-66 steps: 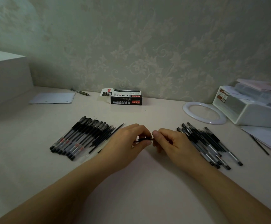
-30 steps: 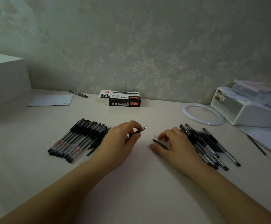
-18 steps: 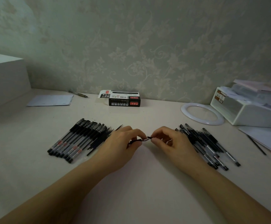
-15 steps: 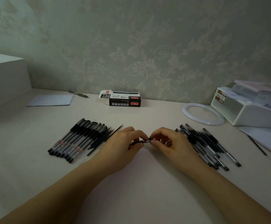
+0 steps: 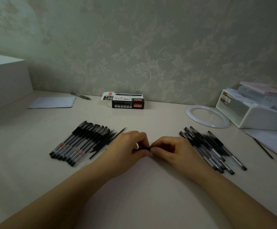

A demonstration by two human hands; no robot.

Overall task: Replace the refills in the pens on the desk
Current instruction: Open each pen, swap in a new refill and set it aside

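My left hand (image 5: 127, 149) and my right hand (image 5: 170, 151) meet fingertip to fingertip at the desk's middle, both pinching one black pen (image 5: 143, 148). Only a short dark piece of it shows between the fingers; the rest is hidden in my left hand. A neat row of clear pens with black caps (image 5: 79, 142) lies to the left, with thin black refills (image 5: 108, 142) beside it. A looser pile of pens (image 5: 210, 149) lies to the right, just behind my right hand.
A black refill box (image 5: 127, 103) stands open near the wall. A white ring (image 5: 207, 115), a white organiser (image 5: 256, 111) and papers (image 5: 276, 142) fill the right side. A paper sheet (image 5: 51, 102), a green pen (image 5: 80, 96) and a white box (image 5: 3, 81) sit at left.
A second ago my hands were apart, the left holding the pen, the right touching a small part on the desk. They have come together and closed the gap over the pen.
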